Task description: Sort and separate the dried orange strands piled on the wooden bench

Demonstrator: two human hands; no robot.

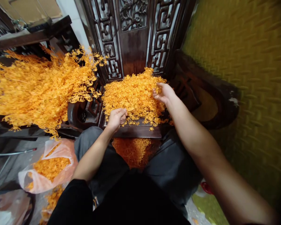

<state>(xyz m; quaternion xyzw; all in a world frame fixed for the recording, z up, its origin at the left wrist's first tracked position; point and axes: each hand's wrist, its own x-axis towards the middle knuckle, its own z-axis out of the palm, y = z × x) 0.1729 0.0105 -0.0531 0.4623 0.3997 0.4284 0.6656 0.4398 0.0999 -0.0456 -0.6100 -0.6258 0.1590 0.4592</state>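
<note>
A heap of small orange plastic sprigs [133, 93] lies on the seat of a dark carved wooden chair [140, 129]. My left hand [116, 118] rests at the heap's near edge, fingers curled around a few orange pieces. My right hand [163, 93] reaches into the heap's right side with fingers spread among the pieces; whether it grips any is unclear. More orange pieces [131, 150] lie between my knees below the seat.
A big bundle of orange branched sprays [39, 87] lies at the left. A translucent plastic bag [41, 182] holding orange pieces sits on the floor at lower left. A yellow-green textured wall [248, 78] stands at the right. The chair's carved back [133, 34] rises behind the heap.
</note>
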